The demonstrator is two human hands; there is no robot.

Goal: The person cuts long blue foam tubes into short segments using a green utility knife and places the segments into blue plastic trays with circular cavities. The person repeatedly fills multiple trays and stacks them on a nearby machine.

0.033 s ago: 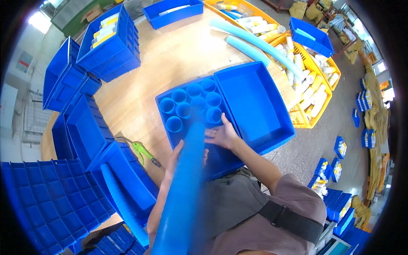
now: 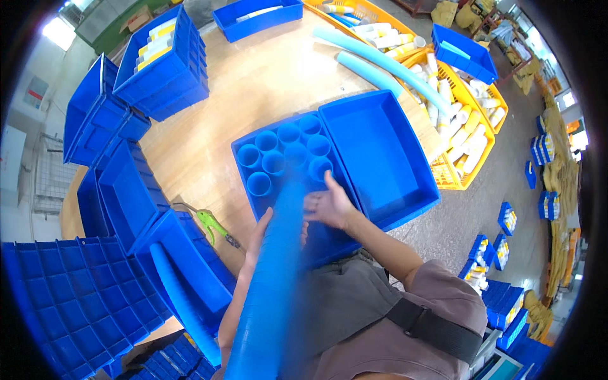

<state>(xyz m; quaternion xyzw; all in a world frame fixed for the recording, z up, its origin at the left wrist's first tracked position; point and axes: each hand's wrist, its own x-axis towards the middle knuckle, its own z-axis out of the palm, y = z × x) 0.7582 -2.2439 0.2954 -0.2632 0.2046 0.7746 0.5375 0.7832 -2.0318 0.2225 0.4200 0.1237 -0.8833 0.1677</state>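
Note:
A long blue tube (image 2: 269,285) slants up the middle of the view, its far end blurred. My left hand (image 2: 259,235) is wrapped around it from the left, fingertips showing past its right side. On the other side my right hand (image 2: 330,205) has its thumb raised and fingers spread; the tube partly covers the fingertips, so contact is unclear. Under both hands is a blue box (image 2: 332,242), where several short blue cylinders (image 2: 273,163) stand upright, open ends up. Against its right side sits a second blue box (image 2: 389,161) with a bare floor.
A green air blow gun (image 2: 212,227) lies left on the wooden table (image 2: 202,149). Blue bins (image 2: 130,187) line the left edge, one holding another blue tube (image 2: 180,297). Light-blue tubes (image 2: 370,75) lie behind, beside yellow crates (image 2: 467,177) of white and yellow rolls.
My right hand has shifted slightly left, toward the tube. The left hand and the tube are almost unmoved.

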